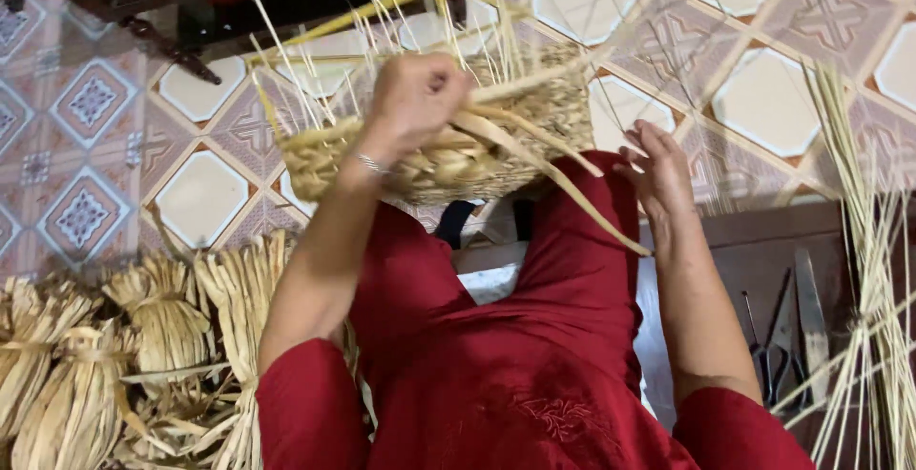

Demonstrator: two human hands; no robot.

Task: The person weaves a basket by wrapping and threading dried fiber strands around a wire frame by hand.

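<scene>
We grip the half-woven straw basket (pixel 448 146) on our lap, left hand (pixel 412 98) clenched on its rim, while the right hand (pixel 658 172), fingers loose, guides a flat straw strand (pixel 572 198). We'd best keep that strand taut and flat.

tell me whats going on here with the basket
A person in red is weaving a half-made basket held over their lap. The left hand grips its rim, and the right hand is open beside a loose strip. Thin spokes stick up unwoven. Straw bundles lie on the left, scissors on the right.
</scene>
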